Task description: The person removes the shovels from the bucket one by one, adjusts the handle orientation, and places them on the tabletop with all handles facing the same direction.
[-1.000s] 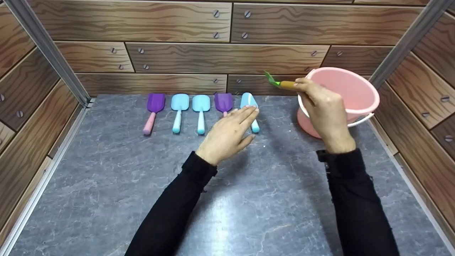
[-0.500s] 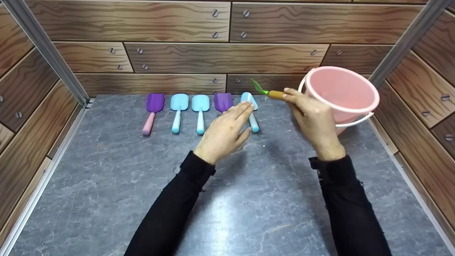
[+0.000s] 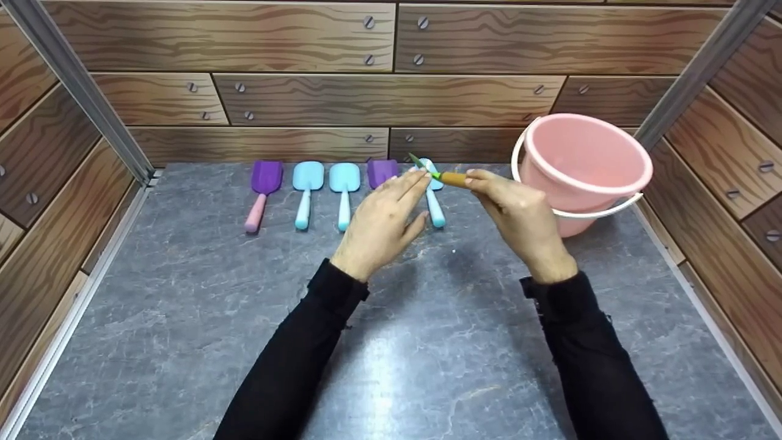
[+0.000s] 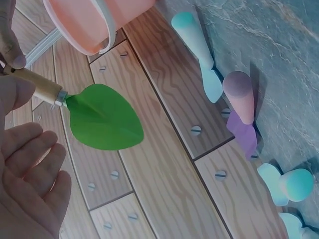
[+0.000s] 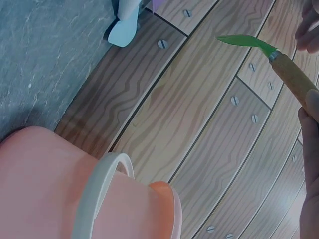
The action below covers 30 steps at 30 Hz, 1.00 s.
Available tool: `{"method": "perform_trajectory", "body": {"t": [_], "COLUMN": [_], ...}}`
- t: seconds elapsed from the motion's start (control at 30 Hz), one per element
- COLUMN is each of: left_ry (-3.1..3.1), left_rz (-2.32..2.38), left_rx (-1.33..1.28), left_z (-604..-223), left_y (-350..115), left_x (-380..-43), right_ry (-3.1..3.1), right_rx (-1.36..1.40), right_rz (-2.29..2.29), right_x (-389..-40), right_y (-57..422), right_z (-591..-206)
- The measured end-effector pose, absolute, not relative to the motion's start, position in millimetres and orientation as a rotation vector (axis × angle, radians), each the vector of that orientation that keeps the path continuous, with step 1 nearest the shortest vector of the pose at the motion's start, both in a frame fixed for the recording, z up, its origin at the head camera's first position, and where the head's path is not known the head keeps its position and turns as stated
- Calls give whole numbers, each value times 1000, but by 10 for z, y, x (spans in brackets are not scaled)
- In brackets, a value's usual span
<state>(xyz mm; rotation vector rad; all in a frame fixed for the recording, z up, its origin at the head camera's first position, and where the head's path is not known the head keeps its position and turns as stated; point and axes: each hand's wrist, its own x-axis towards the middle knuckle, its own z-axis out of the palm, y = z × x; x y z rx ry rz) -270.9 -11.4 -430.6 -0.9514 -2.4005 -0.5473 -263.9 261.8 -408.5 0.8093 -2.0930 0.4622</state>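
My right hand (image 3: 519, 214) holds a small garden trowel (image 4: 104, 117) by its wooden handle (image 3: 453, 178), raised above the table. Its leaf-shaped green blade points left, toward my left hand (image 3: 382, 223). That hand hovers with straight fingers; in the left wrist view its thumb lies close to the handle, and whether it touches I cannot tell. Below and behind it lie a purple toy shovel (image 3: 382, 173), partly hidden by the hand, and a narrow light-blue shovel (image 3: 435, 211). Further left are two light-blue shovels (image 3: 308, 177) and a purple one (image 3: 267, 177) with a pink handle.
A pink bucket (image 3: 586, 183) with a white handle (image 3: 602, 212) stands at the back right, beside my right hand. The grey marbled table (image 3: 244, 305) is bounded by wood-patterned walls (image 3: 305, 98) at the back and both sides.
My right hand has carried the trowel left and down, away from the bucket, until its blade reaches the left fingertips in the head view. My left hand has shifted slightly left.
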Motion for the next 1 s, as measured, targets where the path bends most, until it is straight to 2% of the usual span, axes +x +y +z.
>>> {"method": "perform_trajectory", "body": {"t": [0.7, 1.0], "left_ry": [-2251, -2241], "left_rz": [-564, -756], "left_rx": [-927, -983], "left_z": [-4291, -4253], "left_y": [-141, -129], "left_x": [-2723, -2683], "right_ry": [-2068, -2048], "right_rx": [982, 1018], "right_rz": [527, 550], "right_x": [-2542, -2533], "right_y": [2361, 2299], "right_z": [-4177, -4202]}}
